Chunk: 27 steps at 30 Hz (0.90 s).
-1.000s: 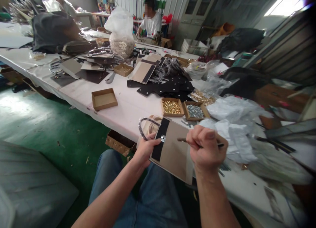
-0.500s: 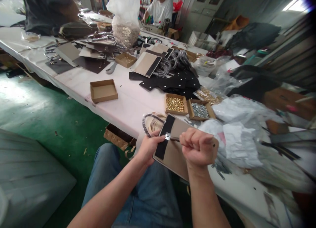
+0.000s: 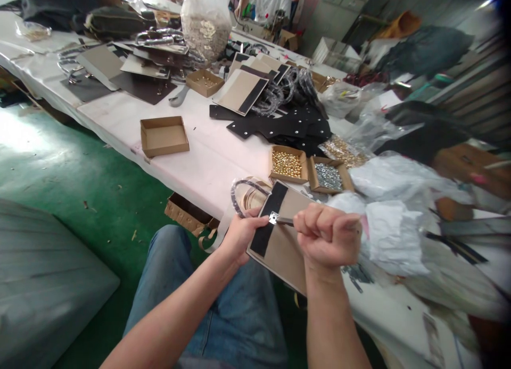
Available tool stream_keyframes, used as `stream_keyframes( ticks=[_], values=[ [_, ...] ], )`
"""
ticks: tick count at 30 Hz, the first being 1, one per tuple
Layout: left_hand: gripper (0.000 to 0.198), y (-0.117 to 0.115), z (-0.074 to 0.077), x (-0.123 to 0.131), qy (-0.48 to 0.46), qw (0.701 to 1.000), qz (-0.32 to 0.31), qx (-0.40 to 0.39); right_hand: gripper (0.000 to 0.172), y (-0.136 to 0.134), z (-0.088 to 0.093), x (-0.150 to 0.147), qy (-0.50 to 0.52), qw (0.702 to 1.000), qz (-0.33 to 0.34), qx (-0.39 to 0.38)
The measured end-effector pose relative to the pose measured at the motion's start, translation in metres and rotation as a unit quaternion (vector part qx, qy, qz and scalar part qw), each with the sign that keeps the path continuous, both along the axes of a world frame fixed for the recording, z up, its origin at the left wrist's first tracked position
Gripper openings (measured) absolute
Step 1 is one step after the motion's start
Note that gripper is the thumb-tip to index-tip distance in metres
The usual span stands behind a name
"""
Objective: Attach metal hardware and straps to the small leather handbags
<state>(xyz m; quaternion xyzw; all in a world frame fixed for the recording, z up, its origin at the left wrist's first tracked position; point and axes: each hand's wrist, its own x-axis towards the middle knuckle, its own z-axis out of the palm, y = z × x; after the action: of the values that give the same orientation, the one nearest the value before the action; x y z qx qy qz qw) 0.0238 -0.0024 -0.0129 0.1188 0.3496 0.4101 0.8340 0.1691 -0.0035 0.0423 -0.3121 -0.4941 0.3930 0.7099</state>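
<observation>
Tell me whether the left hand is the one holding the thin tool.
No, the left hand grips the edge of the tan panel, while the right hand is fisted around the thin tool.

Trousers: blue denim jeans (image 3: 235,316), lower middle of the frame.
Forearms (image 3: 175,316): bare.
Hands: left hand (image 3: 239,236), right hand (image 3: 329,240), bare.

Free lane left, clutter ahead and right
Bare white table (image 3: 215,161) lies open between the empty brown cardboard tray (image 3: 163,136) and the cardboard box of gold rivets (image 3: 287,164). That box and a cardboard box of silver washers (image 3: 329,177) stand just beyond the black-striped tan card panel (image 3: 279,249) pinched in the left hand (image 3: 239,236); crumpled white plastic bags (image 3: 393,228) crowd the fisted right hand (image 3: 329,238)
</observation>
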Motion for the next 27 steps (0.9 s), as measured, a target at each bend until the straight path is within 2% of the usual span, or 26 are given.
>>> stream_keyframes(
  ticks=[6, 10, 14, 19, 22, 25, 27],
  values=[
    [0.037, 0.0, -0.005, 0.007, 0.038, 0.999, 0.023, 0.003, 0.065, 0.007, -0.009, 0.001, -0.033, 0.999, 0.015, -0.024],
    [0.035, -0.002, -0.005, 0.014, 0.053, 0.998, 0.033, 0.02, 0.064, 0.012, -0.012, 0.003, -0.02, 0.999, 0.018, -0.044],
    [0.04, -0.002, -0.004, 0.016, 0.077, 0.996, 0.037, 0.04, 0.063, 0.015, -0.013, 0.005, -0.027, 0.998, 0.016, -0.048],
    [0.04, -0.002, -0.005, 0.015, 0.078, 0.996, 0.025, 0.045, 0.061, 0.012, -0.005, 0.011, -0.041, 0.997, 0.045, -0.046],
    [0.037, -0.002, -0.005, 0.017, 0.085, 0.995, 0.026, 0.047, 0.054, 0.009, 0.005, 0.012, -0.076, 0.993, 0.052, -0.079],
    [0.037, -0.003, -0.004, 0.021, 0.106, 0.992, 0.044, 0.046, 0.045, 0.006, 0.01, 0.005, -0.071, 0.989, 0.0, -0.128],
    [0.038, -0.004, -0.003, 0.022, 0.132, 0.988, 0.056, 0.05, 0.049, 0.004, 0.008, -0.003, -0.04, 0.991, -0.057, -0.113]
  ],
)
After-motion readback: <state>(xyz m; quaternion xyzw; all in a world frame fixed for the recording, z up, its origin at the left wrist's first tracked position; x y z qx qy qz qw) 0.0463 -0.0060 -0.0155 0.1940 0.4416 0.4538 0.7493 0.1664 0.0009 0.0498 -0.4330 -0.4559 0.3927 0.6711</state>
